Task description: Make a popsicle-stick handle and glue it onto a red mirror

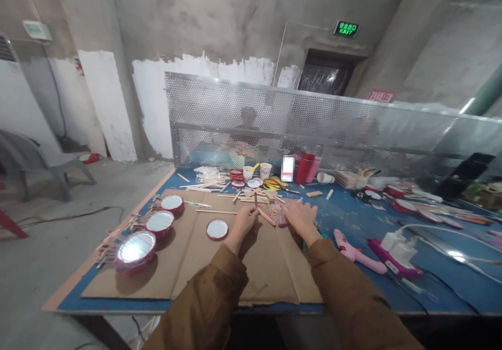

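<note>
My left hand (246, 223) is closed over the cardboard sheet (196, 282), with a thin brown stick (256, 200) rising from its fingers. Beside those fingers lies a short pinkish-tan stick (267, 217). My right hand (303, 219) is lowered to the table, fingers stretched out, beside a bag of small pinkish pieces (279, 216); its thumb side is partly hidden. Left of my left hand, a round red-rimmed disc with a white face (217, 229) lies on the cardboard. Behind both hands, loose wooden sticks (251, 197) are scattered.
Several red drum-like pieces with sticks (135, 251) line the left side. A pink glue gun (358, 253) and purple power strip (396, 260) with cables lie right. Paper cups (265, 170), a red bottle (304, 168) and a perforated metal screen (219, 109) stand behind.
</note>
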{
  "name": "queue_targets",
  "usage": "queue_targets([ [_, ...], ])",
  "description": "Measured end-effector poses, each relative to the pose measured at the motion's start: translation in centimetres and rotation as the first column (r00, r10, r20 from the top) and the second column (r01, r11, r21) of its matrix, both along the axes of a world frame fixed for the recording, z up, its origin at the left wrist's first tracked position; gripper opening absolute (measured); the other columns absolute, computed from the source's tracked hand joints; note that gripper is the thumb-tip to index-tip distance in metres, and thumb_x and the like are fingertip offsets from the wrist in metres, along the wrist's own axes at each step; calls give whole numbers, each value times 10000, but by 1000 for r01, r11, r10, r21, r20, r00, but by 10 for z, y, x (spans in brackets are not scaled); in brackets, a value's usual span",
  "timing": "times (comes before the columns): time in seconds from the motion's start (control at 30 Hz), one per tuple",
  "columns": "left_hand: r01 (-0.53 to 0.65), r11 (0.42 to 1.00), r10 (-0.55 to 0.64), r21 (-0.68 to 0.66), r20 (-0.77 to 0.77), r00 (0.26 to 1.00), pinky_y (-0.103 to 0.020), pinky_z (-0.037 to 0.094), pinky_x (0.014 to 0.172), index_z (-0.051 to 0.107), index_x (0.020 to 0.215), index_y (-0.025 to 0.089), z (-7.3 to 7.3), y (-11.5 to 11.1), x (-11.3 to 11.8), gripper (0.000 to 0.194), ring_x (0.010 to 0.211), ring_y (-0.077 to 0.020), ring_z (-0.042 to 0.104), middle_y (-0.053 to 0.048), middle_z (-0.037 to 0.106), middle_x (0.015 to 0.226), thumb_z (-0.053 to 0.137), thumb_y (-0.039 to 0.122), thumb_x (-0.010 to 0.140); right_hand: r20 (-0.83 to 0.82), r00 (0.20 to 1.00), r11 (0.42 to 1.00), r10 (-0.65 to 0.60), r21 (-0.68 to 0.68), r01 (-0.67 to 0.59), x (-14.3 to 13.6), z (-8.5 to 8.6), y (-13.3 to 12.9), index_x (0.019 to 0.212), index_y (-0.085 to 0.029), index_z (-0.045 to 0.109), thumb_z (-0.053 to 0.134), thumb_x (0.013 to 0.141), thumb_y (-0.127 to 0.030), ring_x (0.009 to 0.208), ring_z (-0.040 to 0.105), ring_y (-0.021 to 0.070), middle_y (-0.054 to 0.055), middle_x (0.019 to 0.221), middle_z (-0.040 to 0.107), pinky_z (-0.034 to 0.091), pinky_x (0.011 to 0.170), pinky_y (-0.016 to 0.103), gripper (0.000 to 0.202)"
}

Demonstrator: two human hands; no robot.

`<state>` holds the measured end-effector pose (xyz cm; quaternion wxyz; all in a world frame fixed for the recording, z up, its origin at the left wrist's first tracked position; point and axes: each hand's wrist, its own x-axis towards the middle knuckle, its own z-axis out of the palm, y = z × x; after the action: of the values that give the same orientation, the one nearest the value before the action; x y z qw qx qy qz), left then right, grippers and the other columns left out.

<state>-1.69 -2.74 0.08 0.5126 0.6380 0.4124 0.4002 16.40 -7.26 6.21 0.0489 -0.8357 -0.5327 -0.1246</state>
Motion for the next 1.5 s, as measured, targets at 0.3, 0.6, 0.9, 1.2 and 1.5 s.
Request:
queue_targets([
  [0.3, 15, 996, -12, -88, 33, 999, -215, 402, 466, 584, 794, 172, 2, 2, 5, 175, 451, -124, 550, 30, 538, 546, 518, 308, 882, -465, 803, 910, 373, 353, -218, -43, -9, 7, 815, -208, 735, 514, 901, -267, 770, 674, 210, 70, 810, 734, 464, 744, 314, 244],
  [0.6, -88, 990, 80, 113, 75, 994, -265, 481, 762, 613, 657, 171, 11, 8, -6, 165, 742, -165, 606, -27, 671, 713, 536, 183, 802, -893, 90, 896, 441, 431, -107, -64, -52, 9, 804, -179, 676, 652, 656, -453, 447, 523, 126, -35, 539, 565, 425, 391, 225, 313],
  [0.9, 46, 999, -48, 17, 92, 995, -240, 454, 623, 650, 752, 153, 14, -3, -9, 172, 665, -160, 586, -8, 620, 624, 538, 255, 831, -883, 108, 886, 457, 442, -139, -69, -61, 12, 621, -198, 551, 631, 676, -551, 341, 418, 80, -64, 417, 475, 340, 346, 191, 367],
  [1.2, 19, 1000, -18, -20, 45, 999, -230, 393, 488, 624, 749, 168, 13, -1, -9, 222, 534, -133, 523, 18, 564, 583, 572, 358, 850, -891, 109, 883, 442, 410, -229, -66, -56, 12, 627, -214, 526, 633, 703, -491, 338, 446, 91, -73, 419, 482, 383, 333, 193, 306],
  [1.5, 65, 996, -66, -62, -19, 998, -210, 382, 418, 592, 792, 179, 7, 4, -11, 199, 485, -123, 547, 22, 587, 589, 550, 354, 877, -876, 184, 875, 447, 385, -293, -59, -56, 16, 614, -210, 510, 606, 706, -389, 355, 482, 87, -67, 464, 519, 388, 335, 180, 223],
])
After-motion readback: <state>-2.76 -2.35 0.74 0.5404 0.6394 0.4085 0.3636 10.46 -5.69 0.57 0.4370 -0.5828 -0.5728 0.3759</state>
